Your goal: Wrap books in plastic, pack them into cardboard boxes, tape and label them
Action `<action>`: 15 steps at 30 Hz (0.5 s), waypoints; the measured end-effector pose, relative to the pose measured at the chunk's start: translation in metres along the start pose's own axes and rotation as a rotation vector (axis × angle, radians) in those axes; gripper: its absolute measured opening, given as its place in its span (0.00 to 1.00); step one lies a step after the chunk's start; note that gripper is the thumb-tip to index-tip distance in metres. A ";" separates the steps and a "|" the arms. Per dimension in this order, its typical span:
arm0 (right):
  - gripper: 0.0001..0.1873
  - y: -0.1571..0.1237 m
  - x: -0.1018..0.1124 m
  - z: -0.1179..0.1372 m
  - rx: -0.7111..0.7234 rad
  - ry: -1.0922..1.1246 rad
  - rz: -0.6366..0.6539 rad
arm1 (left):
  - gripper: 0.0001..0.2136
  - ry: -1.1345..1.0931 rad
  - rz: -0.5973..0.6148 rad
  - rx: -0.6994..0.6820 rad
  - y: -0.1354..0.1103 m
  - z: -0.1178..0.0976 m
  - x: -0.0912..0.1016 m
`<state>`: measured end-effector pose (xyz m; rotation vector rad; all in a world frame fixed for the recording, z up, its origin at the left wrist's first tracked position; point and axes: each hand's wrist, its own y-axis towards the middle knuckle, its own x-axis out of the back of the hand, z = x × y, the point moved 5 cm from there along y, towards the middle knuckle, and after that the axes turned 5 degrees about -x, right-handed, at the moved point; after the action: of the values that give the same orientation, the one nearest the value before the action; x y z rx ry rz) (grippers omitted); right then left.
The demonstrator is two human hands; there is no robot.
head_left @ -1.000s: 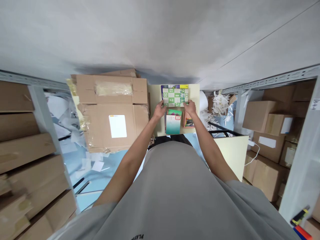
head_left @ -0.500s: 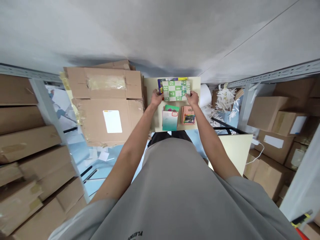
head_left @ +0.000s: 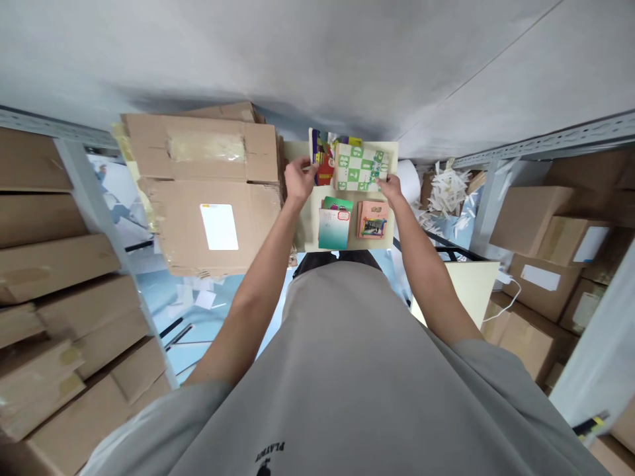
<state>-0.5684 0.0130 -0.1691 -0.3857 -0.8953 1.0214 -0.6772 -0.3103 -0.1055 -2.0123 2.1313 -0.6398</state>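
Observation:
Over a small pale yellow table (head_left: 305,231), my right hand (head_left: 391,187) grips a green-and-white checkered booklet (head_left: 359,168) by its near right corner. To its left, my left hand (head_left: 298,180) pinches a stack of colourful booklets (head_left: 322,155) with a red and purple cover showing. The two lots are held apart, side by side. Below them on the table lie a teal-and-white booklet (head_left: 334,226) and an orange booklet (head_left: 373,219).
A large taped cardboard box (head_left: 208,192) with a white label stands left of the table. Metal shelving with more cartons lines both sides. Shredded paper (head_left: 446,192) lies at the right, and a pale board (head_left: 466,291) leans there. Paper scraps litter the blue floor.
My hands have pulled apart: the checkered booklet went right with my right hand, and the colourful stack beneath it came up in my left hand. The view shifted slightly.

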 end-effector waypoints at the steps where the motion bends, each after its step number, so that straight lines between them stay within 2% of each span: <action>1: 0.13 -0.003 0.002 -0.001 -0.006 -0.008 -0.010 | 0.21 0.016 -0.009 -0.041 -0.005 -0.012 0.008; 5: 0.16 -0.013 0.009 0.003 -0.001 -0.082 -0.058 | 0.21 -0.017 -0.048 -0.150 -0.033 -0.054 0.049; 9: 0.21 -0.035 0.016 0.022 0.104 -0.108 -0.057 | 0.23 -0.137 -0.079 -0.167 -0.066 -0.073 0.084; 11: 0.28 -0.062 0.024 0.034 0.180 -0.026 -0.036 | 0.24 -0.221 -0.036 -0.126 -0.081 -0.073 0.088; 12: 0.32 -0.082 0.028 0.040 0.221 0.049 0.014 | 0.24 -0.257 0.000 -0.098 -0.088 -0.072 0.086; 15: 0.43 -0.159 0.029 0.059 0.339 0.307 0.325 | 0.24 -0.301 0.134 -0.015 -0.113 -0.071 0.064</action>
<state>-0.5183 -0.0479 -0.0159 -0.3938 -0.3781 1.3451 -0.6069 -0.3601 0.0149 -1.8180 2.0701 -0.2816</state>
